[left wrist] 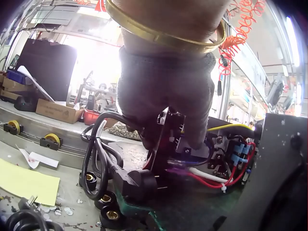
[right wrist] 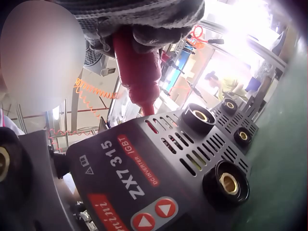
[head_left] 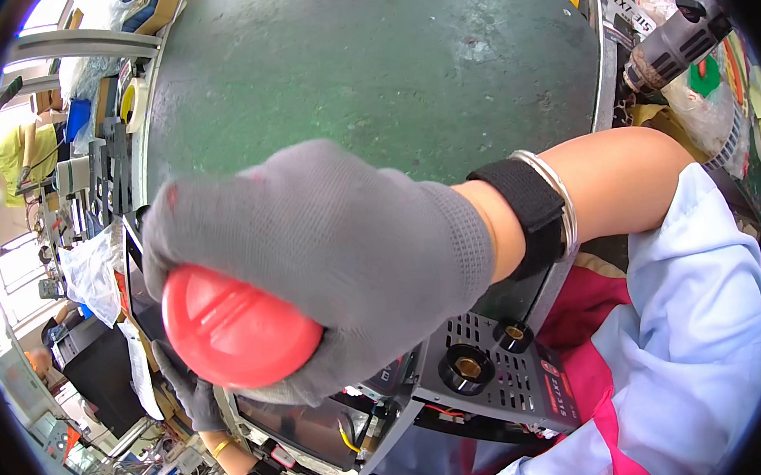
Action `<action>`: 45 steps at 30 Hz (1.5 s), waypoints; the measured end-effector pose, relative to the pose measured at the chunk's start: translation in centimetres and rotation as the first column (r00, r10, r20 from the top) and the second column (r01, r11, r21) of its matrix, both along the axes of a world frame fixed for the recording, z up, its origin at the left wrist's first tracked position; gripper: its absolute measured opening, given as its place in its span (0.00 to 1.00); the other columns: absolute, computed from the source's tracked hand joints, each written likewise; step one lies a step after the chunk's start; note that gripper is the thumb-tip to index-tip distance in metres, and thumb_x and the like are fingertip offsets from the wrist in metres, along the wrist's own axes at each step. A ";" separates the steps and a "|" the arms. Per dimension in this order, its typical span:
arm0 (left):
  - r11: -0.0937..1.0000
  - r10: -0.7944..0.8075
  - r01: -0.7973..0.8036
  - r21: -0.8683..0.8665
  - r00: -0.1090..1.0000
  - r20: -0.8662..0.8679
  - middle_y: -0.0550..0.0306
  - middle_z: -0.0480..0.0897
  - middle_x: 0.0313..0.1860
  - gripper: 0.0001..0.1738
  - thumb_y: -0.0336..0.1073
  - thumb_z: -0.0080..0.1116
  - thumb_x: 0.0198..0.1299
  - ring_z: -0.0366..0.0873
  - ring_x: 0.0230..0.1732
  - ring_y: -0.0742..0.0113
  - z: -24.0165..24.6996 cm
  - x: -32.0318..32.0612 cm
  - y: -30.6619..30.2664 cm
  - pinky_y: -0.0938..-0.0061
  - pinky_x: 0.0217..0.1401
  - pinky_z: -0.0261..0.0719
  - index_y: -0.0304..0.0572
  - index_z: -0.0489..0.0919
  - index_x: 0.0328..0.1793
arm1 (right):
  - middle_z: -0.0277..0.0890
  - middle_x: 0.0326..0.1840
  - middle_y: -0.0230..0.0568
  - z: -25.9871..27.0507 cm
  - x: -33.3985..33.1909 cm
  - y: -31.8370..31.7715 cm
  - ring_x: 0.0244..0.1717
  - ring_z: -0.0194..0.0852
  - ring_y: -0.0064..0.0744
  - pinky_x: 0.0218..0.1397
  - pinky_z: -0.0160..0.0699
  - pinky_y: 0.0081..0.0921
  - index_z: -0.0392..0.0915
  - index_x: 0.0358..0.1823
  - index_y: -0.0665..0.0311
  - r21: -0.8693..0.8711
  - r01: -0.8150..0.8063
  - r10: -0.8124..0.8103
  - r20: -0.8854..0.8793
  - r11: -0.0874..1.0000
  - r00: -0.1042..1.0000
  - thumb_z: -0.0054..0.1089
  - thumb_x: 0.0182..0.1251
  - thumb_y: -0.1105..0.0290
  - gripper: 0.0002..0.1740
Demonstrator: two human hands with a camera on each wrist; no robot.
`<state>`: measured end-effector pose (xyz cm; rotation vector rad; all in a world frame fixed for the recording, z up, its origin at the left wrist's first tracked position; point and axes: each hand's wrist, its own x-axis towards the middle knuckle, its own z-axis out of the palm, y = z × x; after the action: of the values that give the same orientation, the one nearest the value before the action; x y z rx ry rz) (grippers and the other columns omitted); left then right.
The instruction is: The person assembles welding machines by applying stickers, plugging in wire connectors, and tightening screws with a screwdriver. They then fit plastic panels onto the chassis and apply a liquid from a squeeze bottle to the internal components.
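Observation:
My right hand (head_left: 328, 241), in a grey knitted glove, grips a red squeeze bottle (head_left: 237, 331) with its base toward the head camera. The bottle's narrow nozzle points down at the edge of a welder's slotted front panel (right wrist: 163, 159), marked ZX7 315, in the right wrist view. Two black round sockets (head_left: 467, 369) with brass centres sit on this panel. Farther off, my gloved left hand (left wrist: 166, 86) pinches a dark upright plate (left wrist: 162, 139) of the open welder between thumb and fingers. Beside it lie red wires (left wrist: 219, 185) and a black power cord with a plug (left wrist: 139, 185).
A green tabletop (head_left: 369, 71) spreads beyond my right arm. At the far right lies a grey power tool (head_left: 680, 40) near plastic bags. Another slotted panel (right wrist: 233, 118) stands behind the first. Yellow paper (left wrist: 29, 185) lies on the bench. A person (head_left: 17, 157) is in the background.

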<state>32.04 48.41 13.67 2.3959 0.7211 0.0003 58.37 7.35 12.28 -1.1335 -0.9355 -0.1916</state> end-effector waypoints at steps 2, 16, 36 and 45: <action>0.997 -0.013 0.016 -0.079 0.999 0.048 0.52 0.46 0.82 0.58 0.46 0.70 0.55 0.45 0.80 0.61 0.2 0.6 -1.3 0.65 0.79 0.45 0.44 0.41 0.82 | 0.76 0.22 0.51 -0.2 0.3 0.3 0.24 0.81 0.49 0.26 0.80 0.35 0.67 0.35 0.72 0.017 0.039 -0.039 0.026 0.999 0.999 0.74 0.45 0.59 0.28; 0.998 -0.062 0.064 -0.018 0.992 0.111 0.50 0.46 0.82 0.51 0.35 0.65 0.59 0.40 0.82 0.62 0.9 3.1 -5.8 0.67 0.79 0.44 0.45 0.44 0.81 | 0.77 0.36 0.49 0.3 -0.4 -0.1 0.33 0.82 0.48 0.34 0.80 0.34 0.70 0.43 0.67 0.018 0.015 -0.016 0.013 1.000 1.000 0.74 0.44 0.65 0.27; 0.990 -0.081 0.056 0.130 0.977 0.195 0.46 0.66 0.73 0.53 0.25 0.64 0.54 0.67 0.69 0.59 0.3 3.2 -6.1 0.68 0.69 0.67 0.57 0.46 0.82 | 0.79 0.42 0.45 5.4 -1.0 -1.9 0.37 0.83 0.44 0.36 0.83 0.33 0.72 0.55 0.69 -0.268 -0.002 0.165 0.587 0.963 0.793 0.73 0.48 0.65 0.32; 0.948 0.009 -0.045 0.314 0.993 0.116 0.43 0.71 0.69 0.55 0.36 0.71 0.50 0.72 0.67 0.51 -0.6 2.9 -5.5 0.65 0.67 0.71 0.59 0.48 0.81 | 0.79 0.41 0.43 6.7 -2.9 -3.5 0.36 0.83 0.39 0.38 0.83 0.28 0.71 0.51 0.64 -0.140 0.109 -0.037 0.441 0.984 0.897 0.76 0.45 0.68 0.30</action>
<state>34.94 42.95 13.06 2.6633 0.7463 0.2822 55.47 3.89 19.01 -1.3044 -1.3259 -0.4537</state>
